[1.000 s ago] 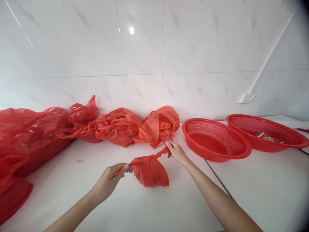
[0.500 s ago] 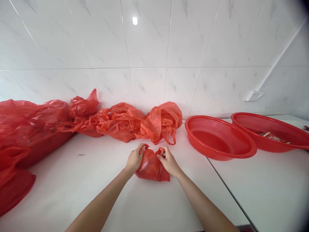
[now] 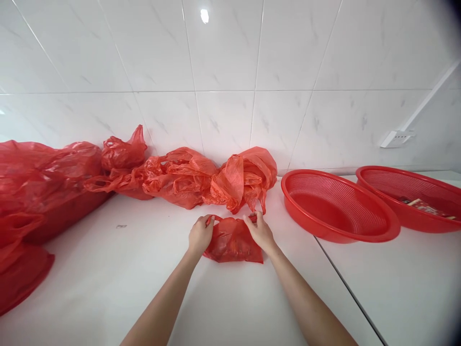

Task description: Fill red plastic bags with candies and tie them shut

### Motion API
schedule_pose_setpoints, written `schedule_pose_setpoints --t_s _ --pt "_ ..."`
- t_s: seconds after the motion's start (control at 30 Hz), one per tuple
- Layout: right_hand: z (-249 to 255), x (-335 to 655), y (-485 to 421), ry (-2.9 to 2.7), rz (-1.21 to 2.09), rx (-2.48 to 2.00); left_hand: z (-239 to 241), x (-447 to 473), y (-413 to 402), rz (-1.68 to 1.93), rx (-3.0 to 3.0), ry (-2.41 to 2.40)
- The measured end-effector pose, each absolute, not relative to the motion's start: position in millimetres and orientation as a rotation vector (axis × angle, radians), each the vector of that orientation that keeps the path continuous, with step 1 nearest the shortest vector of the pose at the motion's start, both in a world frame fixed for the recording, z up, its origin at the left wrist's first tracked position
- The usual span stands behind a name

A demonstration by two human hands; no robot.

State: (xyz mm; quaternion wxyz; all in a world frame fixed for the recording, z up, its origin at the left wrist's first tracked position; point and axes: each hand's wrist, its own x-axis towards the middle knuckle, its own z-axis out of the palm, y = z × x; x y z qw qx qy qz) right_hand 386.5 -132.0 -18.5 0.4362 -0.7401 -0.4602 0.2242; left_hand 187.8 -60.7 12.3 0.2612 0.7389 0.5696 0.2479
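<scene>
A small red plastic bag (image 3: 234, 242) rests on the white table (image 3: 230, 302) in front of me, with something inside that I cannot make out. My left hand (image 3: 201, 235) grips its upper left corner, thumb against the fingers. At the upper right corner my right hand (image 3: 260, 232) is closed on the plastic as well. The bag's mouth is stretched between the two hands. Just behind it, against the wall, sit crumpled red plastic bags (image 3: 180, 180), the nearest one (image 3: 248, 178) close beyond my right hand.
To the right stands a red plastic basket (image 3: 334, 206), and behind it another red basket (image 3: 414, 192) holding a printed packet (image 3: 428, 207). Large filled red bags (image 3: 46, 187) lie along the left. A socket strip (image 3: 398, 139) is by the tiled wall (image 3: 226, 57). A seam crosses the table.
My hands have moved apart, the right one to the right, pulling the bag's top edge wider and flatter. The view has shifted slightly.
</scene>
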Motion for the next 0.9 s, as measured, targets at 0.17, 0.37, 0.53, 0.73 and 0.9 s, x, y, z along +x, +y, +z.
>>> schedule_pose_setpoints --t_s 0.17,0.37,0.53,0.73,0.9 --pt "-16 370 -133 -1.300 0.443 -1.938 9 207 -72 0.674 2.108 1.512" --pt "-23 372 -132 -1.396 0.376 -1.992 -7 211 -72 0.500 2.254 1.489" --pt "-26 377 -132 -1.395 0.359 -1.978 -6 200 -65 0.409 2.257 1.447" --pt "-24 390 -136 -1.365 0.399 -1.841 -5 163 -66 0.442 2.130 1.441" --pt "-28 400 -134 -1.277 0.342 -1.882 -4 120 -78 0.554 1.981 1.513"
